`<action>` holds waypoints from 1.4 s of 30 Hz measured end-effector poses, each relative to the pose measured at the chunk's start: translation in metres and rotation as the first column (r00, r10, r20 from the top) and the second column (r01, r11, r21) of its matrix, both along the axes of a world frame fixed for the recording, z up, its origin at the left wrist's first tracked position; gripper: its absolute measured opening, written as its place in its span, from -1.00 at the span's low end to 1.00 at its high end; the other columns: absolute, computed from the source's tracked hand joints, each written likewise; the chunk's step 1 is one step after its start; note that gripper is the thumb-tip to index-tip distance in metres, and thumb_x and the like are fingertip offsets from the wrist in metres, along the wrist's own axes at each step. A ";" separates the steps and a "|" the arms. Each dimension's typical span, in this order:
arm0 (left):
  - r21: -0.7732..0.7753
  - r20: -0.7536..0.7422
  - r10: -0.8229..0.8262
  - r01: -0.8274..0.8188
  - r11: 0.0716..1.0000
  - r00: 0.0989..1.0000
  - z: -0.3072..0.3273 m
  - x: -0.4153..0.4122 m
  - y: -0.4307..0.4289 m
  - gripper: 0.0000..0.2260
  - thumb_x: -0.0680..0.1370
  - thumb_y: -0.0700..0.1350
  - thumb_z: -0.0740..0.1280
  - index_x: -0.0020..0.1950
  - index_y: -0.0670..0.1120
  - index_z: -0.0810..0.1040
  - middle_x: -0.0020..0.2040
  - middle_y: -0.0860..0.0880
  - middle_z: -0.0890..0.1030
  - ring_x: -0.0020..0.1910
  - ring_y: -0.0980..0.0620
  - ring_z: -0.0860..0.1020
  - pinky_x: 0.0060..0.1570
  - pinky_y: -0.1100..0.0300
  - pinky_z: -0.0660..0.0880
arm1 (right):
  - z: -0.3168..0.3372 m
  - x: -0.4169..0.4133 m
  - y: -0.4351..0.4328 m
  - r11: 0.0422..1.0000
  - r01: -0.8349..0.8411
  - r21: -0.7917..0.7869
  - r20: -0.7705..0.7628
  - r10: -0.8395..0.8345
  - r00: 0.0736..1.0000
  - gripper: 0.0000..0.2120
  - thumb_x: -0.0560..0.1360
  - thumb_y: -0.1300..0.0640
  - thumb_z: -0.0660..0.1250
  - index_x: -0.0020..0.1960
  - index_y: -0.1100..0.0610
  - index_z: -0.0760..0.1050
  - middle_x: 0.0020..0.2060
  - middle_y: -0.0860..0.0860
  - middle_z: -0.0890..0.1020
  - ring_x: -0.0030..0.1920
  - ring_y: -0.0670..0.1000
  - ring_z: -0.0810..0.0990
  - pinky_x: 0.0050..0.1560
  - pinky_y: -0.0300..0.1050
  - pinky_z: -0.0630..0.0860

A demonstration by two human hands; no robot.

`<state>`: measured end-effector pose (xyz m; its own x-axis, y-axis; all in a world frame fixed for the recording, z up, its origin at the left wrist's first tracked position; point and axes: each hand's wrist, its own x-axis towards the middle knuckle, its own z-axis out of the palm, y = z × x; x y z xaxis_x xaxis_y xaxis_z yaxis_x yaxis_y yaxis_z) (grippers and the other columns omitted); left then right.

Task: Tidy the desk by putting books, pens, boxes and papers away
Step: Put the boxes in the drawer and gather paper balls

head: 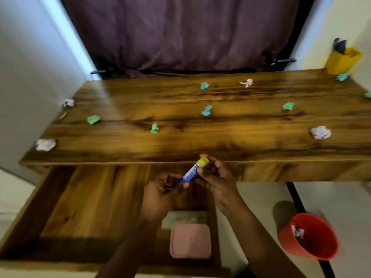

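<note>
Glue stick (190, 173) between hands — left hand (160, 189) pinches blue end, right hand (218, 177) grips yellow cap.

Blue tube (190, 173) with yellow cap, tilted, below frame centre; crumpled paper balls (206, 110) scattered across the table (241, 137).
</note>
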<state>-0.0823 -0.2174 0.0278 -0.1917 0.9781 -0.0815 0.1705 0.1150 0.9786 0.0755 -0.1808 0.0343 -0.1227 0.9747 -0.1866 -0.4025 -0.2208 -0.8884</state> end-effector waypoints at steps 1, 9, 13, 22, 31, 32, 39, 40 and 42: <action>-0.006 -0.047 0.005 -0.005 1.000 0.999 -0.002 -0.017 -0.014 -0.85 0.39 -0.21 0.50 -0.08 -0.08 0.62 -0.21 -0.01 0.69 -0.26 0.16 0.63 -0.31 0.30 0.52 | -0.001 -0.019 -0.006 1.000 -0.028 0.010 0.040 0.028 0.999 -0.66 0.45 0.40 0.33 0.10 0.03 0.51 -0.07 0.00 0.64 -0.01 -0.05 0.62 -0.07 -0.16 0.60; 0.082 -0.552 -0.064 0.130 0.988 0.831 -0.050 -0.134 -0.101 -0.93 0.47 -0.03 0.39 -0.06 0.07 0.63 -0.14 0.22 0.64 -0.16 0.29 0.59 -0.24 0.40 0.51 | -0.021 -0.103 -0.025 0.871 -0.487 -0.062 0.422 0.465 0.778 -0.64 0.42 0.42 0.37 0.14 0.14 0.46 -0.15 0.01 0.55 -0.14 -0.08 0.57 -0.24 -0.29 0.56; 0.065 -0.813 -0.044 0.165 0.984 0.581 -0.087 -0.164 -0.136 -0.73 0.51 0.10 0.17 -0.04 0.07 0.64 -0.10 0.17 0.66 -0.16 0.18 0.61 -0.01 0.28 0.41 | -0.039 -0.126 -0.024 0.602 -0.763 -0.237 0.743 0.618 0.257 -0.58 0.39 0.31 0.45 0.20 0.11 0.48 -0.12 -0.04 0.54 -0.10 -0.07 0.54 -0.09 -0.16 0.52; 0.354 -0.867 0.254 0.172 0.919 0.429 -0.110 -0.165 -0.148 -0.70 0.59 0.00 0.15 -0.13 -0.02 0.66 -0.19 0.08 0.68 -0.20 0.03 0.62 0.09 0.09 0.41 | -0.071 -0.166 -0.037 0.161 -0.798 -0.580 0.802 0.280 -0.527 -0.62 0.47 0.25 0.33 0.28 0.16 0.44 0.14 0.10 0.55 0.06 0.09 0.53 -0.14 -0.11 0.43; 0.358 -0.877 0.243 0.226 0.906 0.414 -0.119 -0.167 -0.148 -0.71 0.60 -0.01 0.16 -0.10 -0.01 0.66 -0.04 0.08 0.69 -0.11 0.07 0.62 0.09 0.08 0.43 | -0.087 -0.168 -0.043 0.147 -0.760 -0.633 0.766 0.263 -0.587 -0.70 0.48 0.24 0.31 0.22 0.18 0.49 0.12 0.13 0.57 0.06 0.14 0.56 0.11 0.12 0.54; 0.355 -0.876 0.239 0.226 0.907 0.419 -0.119 -0.167 -0.148 -0.71 0.60 0.00 0.16 -0.10 0.00 0.66 -0.04 0.08 0.69 -0.11 0.07 0.62 0.08 0.08 0.43 | -0.085 -0.168 -0.043 0.152 -0.757 -0.635 0.763 0.277 -0.584 -0.69 0.48 0.23 0.32 0.22 0.17 0.49 0.12 0.13 0.57 0.05 0.13 0.56 0.09 0.10 0.55; 0.159 -0.910 0.061 0.209 0.965 0.410 -0.106 -0.168 -0.152 -0.69 0.61 0.10 0.12 0.10 0.02 0.61 0.16 0.05 0.62 0.06 0.04 0.59 0.03 0.11 0.41 | -0.057 -0.162 -0.033 0.373 -0.811 -0.450 0.829 0.511 -0.226 -0.73 0.51 0.10 0.34 0.19 0.14 0.50 -0.03 0.08 0.64 -0.11 0.02 0.62 -0.17 -0.10 0.51; 0.104 -0.913 0.018 0.190 0.976 0.407 -0.102 -0.169 -0.151 -0.67 0.60 0.12 0.12 0.16 0.03 0.58 0.21 0.05 0.59 0.12 0.05 0.56 0.05 0.12 0.41 | -0.055 -0.163 -0.030 0.403 -0.816 -0.415 0.829 0.536 -0.157 -0.75 0.50 0.09 0.36 0.15 0.12 0.51 -0.10 0.05 0.65 -0.16 -0.01 0.64 -0.21 -0.13 0.51; 0.007 -0.903 -0.047 0.124 0.992 0.427 -0.097 -0.175 -0.150 -0.62 0.59 0.18 0.08 0.26 0.07 0.52 0.30 0.08 0.52 0.22 0.06 0.50 0.07 0.14 0.42 | -0.052 -0.168 -0.021 0.444 -0.821 -0.359 0.839 0.539 -0.075 -0.77 0.49 0.07 0.37 0.12 0.09 0.52 -0.21 -0.04 0.64 -0.24 -0.07 0.64 -0.22 -0.12 0.52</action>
<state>-0.2568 -0.3671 -0.0688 -0.0332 0.9889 0.1451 0.9636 -0.0069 0.2673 -0.0924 -0.2023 -0.0172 -0.6856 0.5003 -0.5288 0.7141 0.3209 -0.6222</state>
